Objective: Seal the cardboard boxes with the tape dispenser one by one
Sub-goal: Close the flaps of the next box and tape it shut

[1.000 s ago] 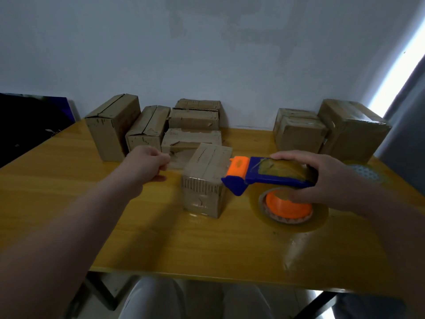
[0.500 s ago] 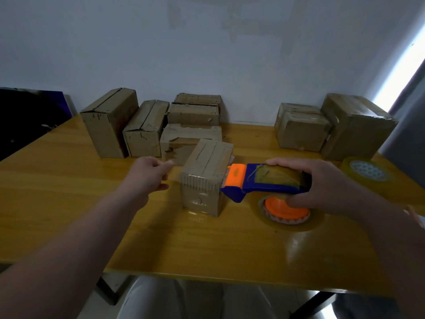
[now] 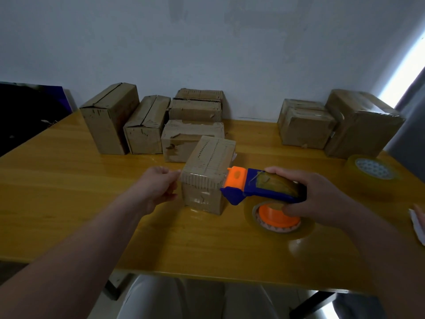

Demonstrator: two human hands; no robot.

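Note:
A small cardboard box (image 3: pixel 208 166) stands in the middle of the yellow wooden table (image 3: pixel 69 192). My right hand (image 3: pixel 322 194) grips a blue and orange tape dispenser (image 3: pixel 259 187) with a clear tape roll on an orange hub. The dispenser's orange head touches the box's right top edge. My left hand (image 3: pixel 156 187) sits at the box's left top corner, fingertips pinched together at that edge, seemingly on a thin strip of clear tape.
Several cardboard boxes (image 3: pixel 142 125) stand in a group behind the small box, and two more boxes (image 3: pixel 326 125) sit at the back right. A spare roll of clear tape (image 3: pixel 372 173) lies at the right. A dark panel (image 3: pixel 27 111) leans at the left.
The dispenser's head has dropped from above the box to its right top edge. My left hand has moved right up to the box's left corner.

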